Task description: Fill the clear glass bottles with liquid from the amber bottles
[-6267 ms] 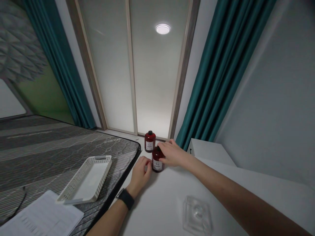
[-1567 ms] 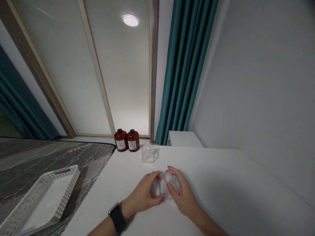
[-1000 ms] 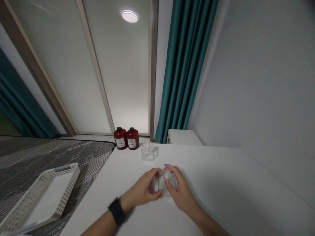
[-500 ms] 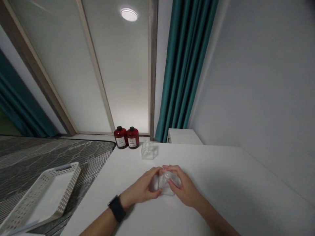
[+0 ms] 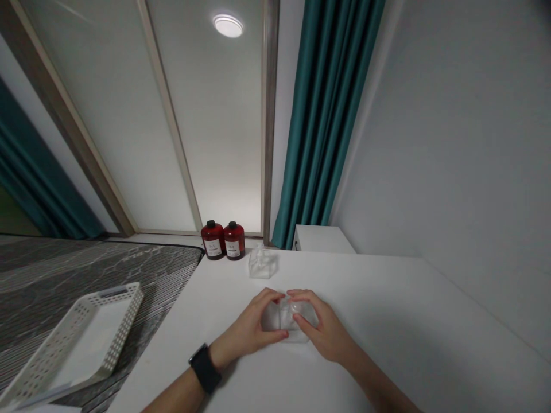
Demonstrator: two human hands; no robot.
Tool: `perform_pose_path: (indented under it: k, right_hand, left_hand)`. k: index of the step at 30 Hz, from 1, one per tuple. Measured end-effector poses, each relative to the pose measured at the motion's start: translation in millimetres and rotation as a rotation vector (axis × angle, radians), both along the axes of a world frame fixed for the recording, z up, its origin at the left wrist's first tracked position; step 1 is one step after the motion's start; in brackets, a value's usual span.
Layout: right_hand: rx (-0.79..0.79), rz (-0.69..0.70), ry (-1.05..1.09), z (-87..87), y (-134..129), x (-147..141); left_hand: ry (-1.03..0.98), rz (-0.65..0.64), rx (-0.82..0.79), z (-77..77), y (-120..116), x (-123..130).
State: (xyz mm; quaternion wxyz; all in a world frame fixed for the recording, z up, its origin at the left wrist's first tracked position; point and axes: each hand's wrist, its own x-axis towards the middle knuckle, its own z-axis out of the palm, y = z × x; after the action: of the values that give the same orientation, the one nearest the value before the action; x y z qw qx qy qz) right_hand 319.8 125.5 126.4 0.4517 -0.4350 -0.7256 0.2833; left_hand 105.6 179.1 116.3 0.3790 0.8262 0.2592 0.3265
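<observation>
A small clear, see-through container (image 5: 289, 319) sits on the white table (image 5: 258, 390), its details blurred by glare. My left hand (image 5: 252, 327), with a dark watch on the wrist, curves round its left side, thumb at the near edge and fingers at the far edge. From the right, my right hand (image 5: 325, 327) bends its fingers over the far side, with the thumb against a rounded part on top. A similar clear container (image 5: 262, 265) with a narrow upright top stands farther back, apart from both hands.
Two dark red bottles (image 5: 233, 242) with black caps and white labels stand at the table's back left corner. A white perforated basket (image 5: 123, 321) lies left of the table. Behind the table are a white cabinet (image 5: 322, 238) and a teal curtain (image 5: 322, 126).
My left hand has opened a little wider round the clear container, its thumb sliding slightly right along the near edge. The right hand stays almost in place. The view has shifted slightly.
</observation>
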Motion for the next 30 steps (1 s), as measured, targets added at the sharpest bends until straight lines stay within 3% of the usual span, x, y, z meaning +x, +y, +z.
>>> perform_pose_path:
  k: [7, 15, 22, 30]
  right_hand:
    - [0.024, 0.077, 0.016, 11.3, 3.3, 3.8]
    - [0.137, -0.031, -0.047, 0.3, 1.2, -2.3]
    - [0.001, -0.16, -0.075, 2.1, -4.7, 2.9]
    - [-0.073, -0.094, 0.024, 2.4, -7.1, 1.5]
  left_hand:
    - [-0.037, -0.092, -0.092, 3.7, 4.4, -1.0]
    - [-0.036, -0.041, -0.055, -1.0, 0.2, 1.6]
    - [-0.031, -0.013, -0.049, -2.0, 0.0, 1.7]
    - [-0.032, -0.013, -0.038, -2.5, -0.8, 1.2]
